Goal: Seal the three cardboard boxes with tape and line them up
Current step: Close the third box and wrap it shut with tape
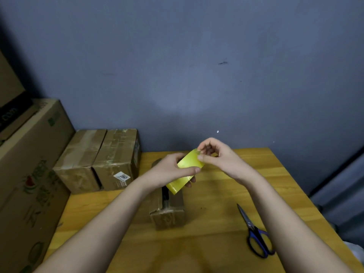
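My left hand (173, 170) grips a yellow tape roll (185, 171) held above the table. My right hand (215, 154) pinches the loose end of the tape at the roll's upper right edge. Directly below the roll stands a small cardboard box (167, 211) with a dark open gap along its top seam. Two taped cardboard boxes stand side by side at the table's back left: one (78, 162) on the left, the other (116, 160) bearing a white label.
Scissors (254, 233) with blue-black handles lie on the wooden table (216, 203) at the right. A large printed carton (29, 174) stands beyond the table's left edge. A grey-blue wall (187, 75) closes the back.
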`<action>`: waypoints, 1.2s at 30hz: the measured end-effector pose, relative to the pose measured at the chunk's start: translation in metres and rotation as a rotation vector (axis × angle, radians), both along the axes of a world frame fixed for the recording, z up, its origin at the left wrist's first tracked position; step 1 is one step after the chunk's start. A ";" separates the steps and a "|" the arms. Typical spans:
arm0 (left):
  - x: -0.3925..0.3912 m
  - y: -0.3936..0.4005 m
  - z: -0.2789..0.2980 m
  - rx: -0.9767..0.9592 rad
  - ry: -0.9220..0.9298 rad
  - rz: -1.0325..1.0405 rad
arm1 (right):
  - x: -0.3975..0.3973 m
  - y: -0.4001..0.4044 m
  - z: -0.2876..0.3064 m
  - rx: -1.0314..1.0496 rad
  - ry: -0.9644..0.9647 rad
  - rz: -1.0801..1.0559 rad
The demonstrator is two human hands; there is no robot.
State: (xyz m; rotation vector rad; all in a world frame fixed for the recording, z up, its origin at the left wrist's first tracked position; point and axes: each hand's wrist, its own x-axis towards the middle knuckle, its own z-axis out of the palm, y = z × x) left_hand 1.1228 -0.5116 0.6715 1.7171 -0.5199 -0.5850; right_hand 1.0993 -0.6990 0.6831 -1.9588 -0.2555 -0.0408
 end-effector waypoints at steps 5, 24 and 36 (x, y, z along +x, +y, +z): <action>-0.006 0.006 0.008 -0.003 0.005 -0.015 | 0.002 0.011 -0.016 0.030 -0.194 -0.156; 0.000 0.028 0.001 0.032 0.037 0.031 | 0.007 0.031 -0.028 -0.728 -0.758 -0.222; 0.015 0.032 0.005 0.039 0.235 0.145 | 0.026 0.041 0.009 -0.460 -0.282 -0.138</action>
